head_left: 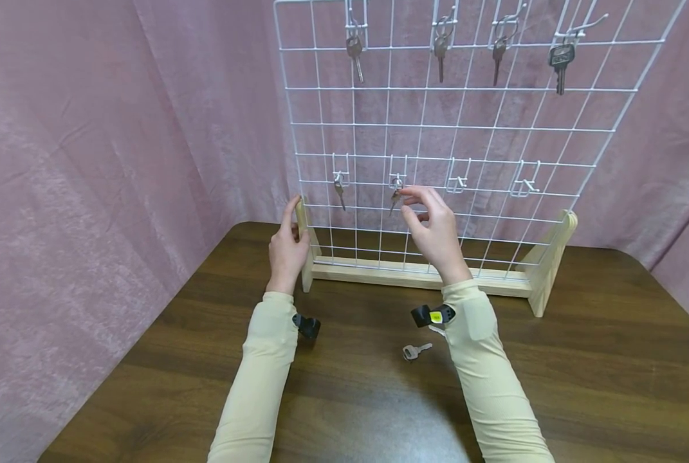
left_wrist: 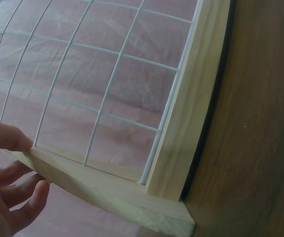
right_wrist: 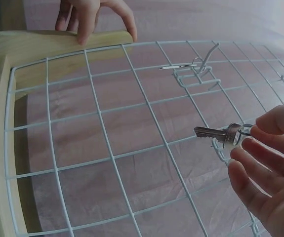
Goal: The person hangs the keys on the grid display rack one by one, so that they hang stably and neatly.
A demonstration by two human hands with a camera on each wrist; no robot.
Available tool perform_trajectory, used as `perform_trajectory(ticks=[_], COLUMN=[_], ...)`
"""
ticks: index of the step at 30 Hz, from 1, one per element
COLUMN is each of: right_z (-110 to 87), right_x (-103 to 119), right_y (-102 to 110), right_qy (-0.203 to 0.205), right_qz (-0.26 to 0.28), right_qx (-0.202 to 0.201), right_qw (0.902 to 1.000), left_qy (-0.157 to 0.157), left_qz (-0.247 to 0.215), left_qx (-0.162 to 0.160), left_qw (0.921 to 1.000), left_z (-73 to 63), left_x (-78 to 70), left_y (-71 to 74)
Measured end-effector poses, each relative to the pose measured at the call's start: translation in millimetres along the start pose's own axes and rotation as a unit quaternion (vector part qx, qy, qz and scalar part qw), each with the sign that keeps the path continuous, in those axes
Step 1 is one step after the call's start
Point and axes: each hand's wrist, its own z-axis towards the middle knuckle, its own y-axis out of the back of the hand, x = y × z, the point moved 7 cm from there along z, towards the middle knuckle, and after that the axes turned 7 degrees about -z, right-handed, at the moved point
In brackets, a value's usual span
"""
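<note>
At the left wooden foot (head_left: 305, 263) of a white wire grid rack, my left hand (head_left: 288, 254) grips the wood, thumb on one side and fingers on the other. A silver key (right_wrist: 213, 133) hangs by its ring from the second lower hook (head_left: 398, 177). Close beside that ring is my right hand (head_left: 433, 231), fingers bent, with a gap between thumb and index finger in the head view. Whether a fingertip touches the ring is hard to tell. Another key (head_left: 339, 188) hangs on the lower hook to the left.
Several keys hang along the upper row, including a dark-headed key (head_left: 561, 58) at right. Two bare hooks, one here (head_left: 457, 184), sit right of my right hand. A loose key (head_left: 416, 351) lies on the brown table (head_left: 356, 399); another is partly hidden by my right wrist.
</note>
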Motion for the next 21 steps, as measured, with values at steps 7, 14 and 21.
perform_trajectory(ticks=[7, 14, 21], right_z=[0.8, 0.5, 0.1], right_x=[-1.4, -3.3, -4.4], right_y=[-0.8, -5.4, -5.2], right_qy=[0.002, -0.001, -0.005], right_qz=[0.004, 0.005, 0.010], right_qx=[-0.004, 0.031, 0.030], right_qw=[1.0000, 0.9995, 0.9995], left_qy=[0.000, -0.001, -0.004], left_qz=[-0.003, -0.001, 0.001], left_qx=[0.002, 0.005, 0.004], left_qw=[1.0000, 1.0000, 1.0000], left_z=[-0.3, -1.9, -0.6], left_x=[-0.4, -1.3, -0.9], left_y=[0.5, 1.0, -0.1])
